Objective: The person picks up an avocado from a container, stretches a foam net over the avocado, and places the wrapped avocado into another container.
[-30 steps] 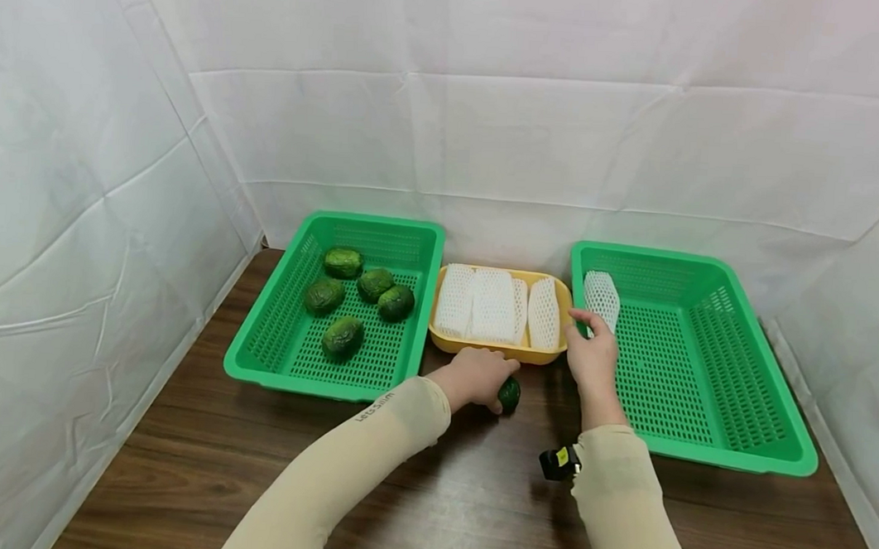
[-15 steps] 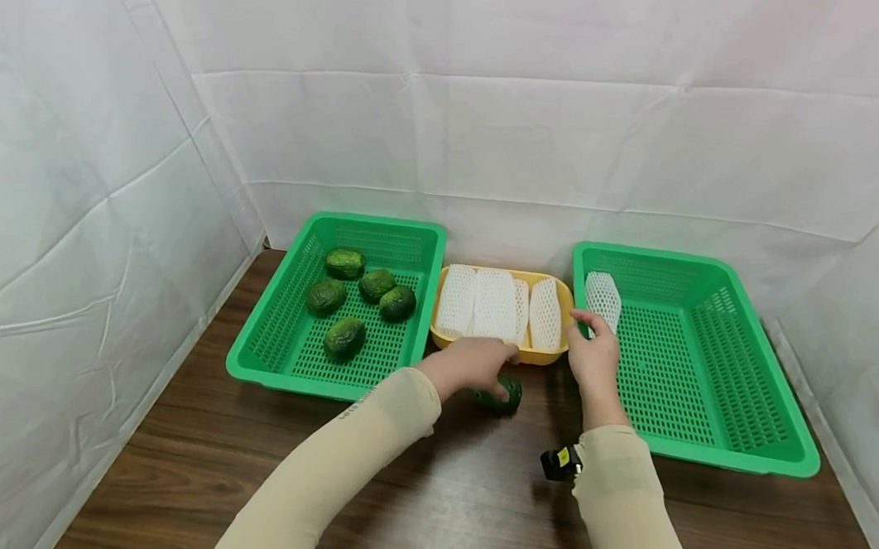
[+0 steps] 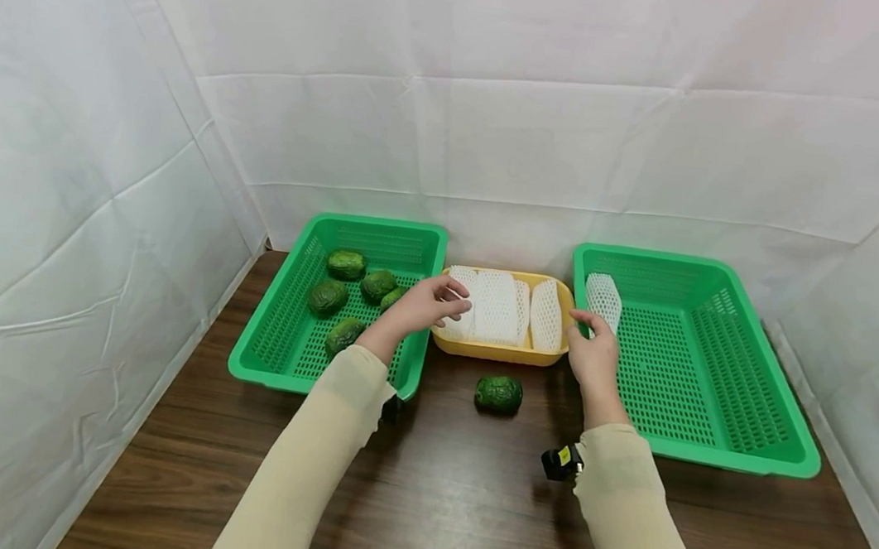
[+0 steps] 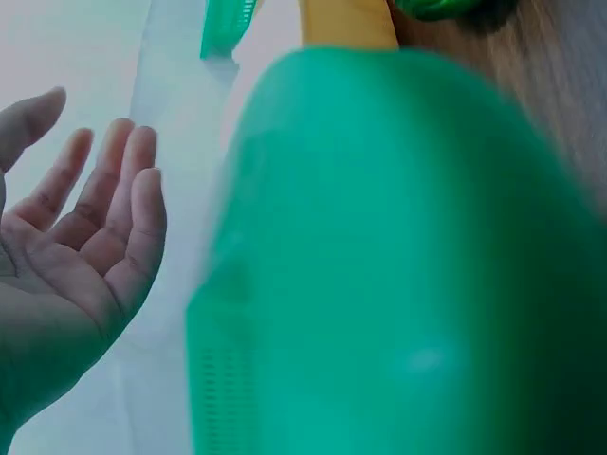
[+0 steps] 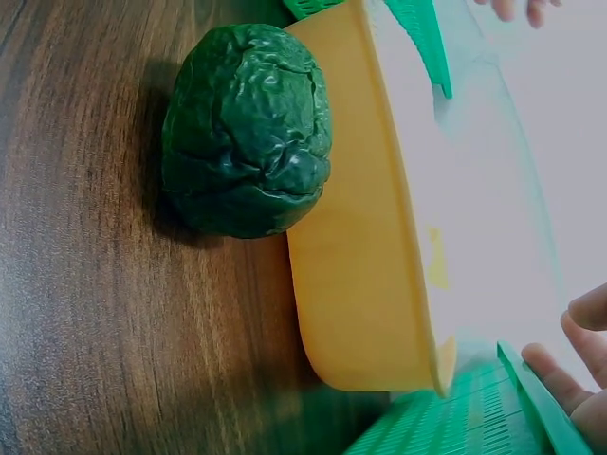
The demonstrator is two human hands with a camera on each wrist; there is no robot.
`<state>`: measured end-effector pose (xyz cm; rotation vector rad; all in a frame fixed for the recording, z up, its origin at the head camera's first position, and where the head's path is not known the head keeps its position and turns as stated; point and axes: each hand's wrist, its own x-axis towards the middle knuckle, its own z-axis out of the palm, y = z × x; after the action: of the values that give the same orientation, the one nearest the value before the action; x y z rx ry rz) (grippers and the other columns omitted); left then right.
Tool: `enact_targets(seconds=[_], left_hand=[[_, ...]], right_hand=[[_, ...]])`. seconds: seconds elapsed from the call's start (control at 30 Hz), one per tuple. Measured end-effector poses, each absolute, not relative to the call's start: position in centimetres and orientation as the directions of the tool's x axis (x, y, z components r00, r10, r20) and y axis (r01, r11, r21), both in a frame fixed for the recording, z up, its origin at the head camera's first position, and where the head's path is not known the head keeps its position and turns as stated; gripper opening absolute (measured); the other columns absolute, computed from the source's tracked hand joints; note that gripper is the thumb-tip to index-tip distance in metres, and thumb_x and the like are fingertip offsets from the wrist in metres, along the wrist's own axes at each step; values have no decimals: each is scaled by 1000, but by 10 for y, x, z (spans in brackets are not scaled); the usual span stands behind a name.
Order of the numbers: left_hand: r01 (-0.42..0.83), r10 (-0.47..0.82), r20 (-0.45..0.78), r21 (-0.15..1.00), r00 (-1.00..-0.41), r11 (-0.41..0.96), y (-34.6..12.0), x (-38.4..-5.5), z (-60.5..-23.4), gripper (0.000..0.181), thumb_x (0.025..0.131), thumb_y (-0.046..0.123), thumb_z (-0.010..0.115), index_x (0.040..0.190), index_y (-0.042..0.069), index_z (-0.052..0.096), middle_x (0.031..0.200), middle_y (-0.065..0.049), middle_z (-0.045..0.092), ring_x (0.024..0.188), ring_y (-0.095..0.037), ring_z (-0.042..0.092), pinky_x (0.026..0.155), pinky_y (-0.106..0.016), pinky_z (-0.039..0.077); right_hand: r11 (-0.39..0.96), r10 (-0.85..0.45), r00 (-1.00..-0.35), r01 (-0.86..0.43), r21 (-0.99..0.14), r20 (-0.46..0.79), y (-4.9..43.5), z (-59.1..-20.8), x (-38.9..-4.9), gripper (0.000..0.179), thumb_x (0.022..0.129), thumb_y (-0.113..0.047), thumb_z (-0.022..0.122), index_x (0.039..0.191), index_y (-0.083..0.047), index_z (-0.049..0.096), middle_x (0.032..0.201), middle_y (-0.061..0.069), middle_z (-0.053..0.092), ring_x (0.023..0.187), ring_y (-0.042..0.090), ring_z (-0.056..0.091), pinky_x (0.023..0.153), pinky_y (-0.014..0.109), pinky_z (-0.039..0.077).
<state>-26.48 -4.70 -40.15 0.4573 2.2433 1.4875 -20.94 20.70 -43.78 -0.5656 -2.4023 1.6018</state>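
A wrinkled dark green avocado (image 3: pixel 499 394) lies on the table in front of a yellow tray (image 3: pixel 495 354); the right wrist view shows this avocado (image 5: pixel 248 131) up close. White foam net sleeves (image 3: pixel 496 306) fill the tray. My left hand (image 3: pixel 432 304) hovers between the left green basket and the tray, overlapping the leftmost sleeve, with loosely bent fingers and nothing held. In the left wrist view the palm of the left hand (image 4: pixel 85 227) faces up, bare. My right hand (image 3: pixel 594 357) is by the tray's right end, its fingertips near the rim of the right green basket (image 3: pixel 699 454).
Several avocados (image 3: pixel 328 298) lie in the left green basket (image 3: pixel 270 375). One white net-covered item (image 3: pixel 603 301) sits at the left side of the right basket. White cloth walls (image 3: pixel 536 147) enclose the wooden table (image 3: pixel 457 508) at the back and sides.
My left hand has let go of the avocado, leaving it lying crosswise on the table, and has moved up and left toward the tray's left end. The right hand has stayed put.
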Motion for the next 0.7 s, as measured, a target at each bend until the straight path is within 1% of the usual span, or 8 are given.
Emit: enact_targets(seconds=[0.13, 0.27, 0.33, 0.4, 0.5, 0.7], left_hand=[[-59, 430, -199, 947, -881, 317, -53, -268, -410, 38, 92, 22, 59, 123, 1, 52, 112, -16, 58, 101, -33, 58, 86, -48, 46], [-110, 406, -222, 953, -886, 281, -54, -269, -414, 34, 93, 20, 58, 120, 1, 52, 111, -15, 59, 103, -34, 58, 87, -48, 46], [-125, 395, -229, 954, -890, 272, -54, -269, -414, 31, 93, 19, 58, 118, 2, 53, 109, -15, 59, 103, -33, 58, 87, -47, 46], [-134, 385, -233, 954, -893, 268, -55, -270, -414, 30, 93, 19, 58, 117, 2, 53, 108, -15, 59, 102, -33, 58, 86, -46, 46], [-143, 377, -239, 954, -895, 264, -55, -271, -415, 30, 93, 18, 57, 117, 2, 53, 108, -16, 59, 103, -33, 58, 85, -45, 47], [-150, 379, -245, 953, -892, 263, -52, -271, -415, 29, 93, 18, 57, 117, 1, 53, 109, -17, 59, 103, -33, 57, 87, -46, 46]], right_hand=[[374, 395, -918, 203, -905, -42, 203, -436, -209, 34, 93, -10, 46, 125, -3, 54, 136, 16, 43, 130, 29, 32, 99, 44, 34], [501, 346, -937, 138, -854, 52, 196, -433, -210, 35, 91, -9, 48, 124, -2, 55, 136, 18, 41, 130, 33, 31, 102, 47, 29], [551, 302, -949, 96, -829, 90, 190, -432, -212, 35, 91, -9, 48, 124, -3, 55, 137, 19, 39, 130, 34, 30, 102, 48, 29], [574, 252, -962, 64, -816, 102, 183, -431, -214, 35, 91, -11, 48, 125, -4, 55, 137, 19, 38, 129, 35, 31, 99, 49, 31], [606, 186, -979, 51, -794, 79, 174, -434, -221, 35, 92, -13, 48, 127, -5, 54, 136, 19, 39, 127, 36, 33, 95, 49, 34], [660, 133, -990, 61, -748, 36, 160, -444, -233, 35, 94, -17, 49, 127, -6, 52, 131, 19, 41, 118, 34, 42, 88, 46, 41]])
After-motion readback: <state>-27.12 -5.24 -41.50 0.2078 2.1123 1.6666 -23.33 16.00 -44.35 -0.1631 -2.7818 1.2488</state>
